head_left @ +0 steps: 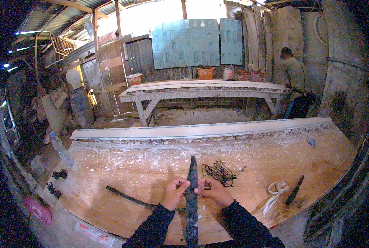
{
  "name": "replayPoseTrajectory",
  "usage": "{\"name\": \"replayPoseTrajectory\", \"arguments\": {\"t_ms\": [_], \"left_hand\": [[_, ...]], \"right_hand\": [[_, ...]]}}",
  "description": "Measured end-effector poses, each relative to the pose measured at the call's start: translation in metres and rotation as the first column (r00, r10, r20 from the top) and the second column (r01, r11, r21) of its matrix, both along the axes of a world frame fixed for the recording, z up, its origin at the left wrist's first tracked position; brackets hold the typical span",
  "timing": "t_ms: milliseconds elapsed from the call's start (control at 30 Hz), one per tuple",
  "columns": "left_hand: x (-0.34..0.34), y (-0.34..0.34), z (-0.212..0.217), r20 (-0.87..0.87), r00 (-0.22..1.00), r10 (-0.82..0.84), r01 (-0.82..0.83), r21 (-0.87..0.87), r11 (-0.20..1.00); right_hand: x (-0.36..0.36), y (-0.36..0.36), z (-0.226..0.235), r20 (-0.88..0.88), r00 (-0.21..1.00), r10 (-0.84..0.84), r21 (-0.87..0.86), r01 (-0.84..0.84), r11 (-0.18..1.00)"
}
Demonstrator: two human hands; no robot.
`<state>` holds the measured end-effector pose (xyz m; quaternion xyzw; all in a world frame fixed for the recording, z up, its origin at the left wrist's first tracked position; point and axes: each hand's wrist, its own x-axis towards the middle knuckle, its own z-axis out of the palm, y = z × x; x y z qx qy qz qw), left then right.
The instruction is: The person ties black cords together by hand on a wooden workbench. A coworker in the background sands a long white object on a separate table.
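My left hand (pixel 175 193) pinches the left edge of a long, dark, flat strip (pixel 191 219) with a narrow far tip. On its right edge, the closed fingers of my right hand (pixel 214 192) grip the same strip. It runs from the near table edge toward the middle of the wooden table (pixel 122 169); its material is unclear. A tangle of thin black cord (pixel 222 172) lies just beyond my right hand. Partly behind my left forearm is a thin dark strip (pixel 130 197).
A long white moulding (pixel 201 129) lines the table's far edge. To the right lie a white looped band (pixel 273 196) and a dark pointed piece (pixel 294 191). A plastic bottle (pixel 61 149) is at left. Behind, a person (pixel 295 78) stands beside another bench (pixel 209 94).
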<state>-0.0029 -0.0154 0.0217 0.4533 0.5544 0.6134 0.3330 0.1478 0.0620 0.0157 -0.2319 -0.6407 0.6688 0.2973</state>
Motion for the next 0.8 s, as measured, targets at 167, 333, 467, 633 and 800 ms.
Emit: {"name": "replayPoseTrajectory", "arguments": {"t_ms": [167, 333, 467, 633, 800], "left_hand": [[-0.012, 0.006, 0.000, 0.389, 0.919, 0.068, -0.055, -0.046, 0.997], [-0.015, 0.001, 0.000, 0.354, 0.935, 0.007, -0.005, -0.007, 1.000], [-0.008, 0.005, -0.007, 0.426, 0.858, -0.286, 0.358, -0.097, 0.929], [-0.002, 0.000, -0.007, 0.019, 0.970, -0.241, 0.241, -0.140, 0.960], [-0.001, -0.004, 0.000, 0.031, 0.984, -0.176, 0.178, -0.101, 0.979]], "right_hand": [[0.000, -0.001, -0.011, 0.102, 0.947, 0.305, -0.066, -0.300, 0.952], [-0.003, 0.001, -0.018, 0.026, 0.979, 0.203, -0.063, -0.201, 0.977], [0.002, 0.005, -0.011, 0.061, 0.997, -0.044, 0.082, 0.039, 0.996], [0.001, 0.004, -0.008, -0.069, 0.992, -0.102, 0.051, 0.106, 0.993], [0.001, 0.004, -0.009, -0.016, 0.987, -0.160, 0.193, 0.160, 0.968]]}}
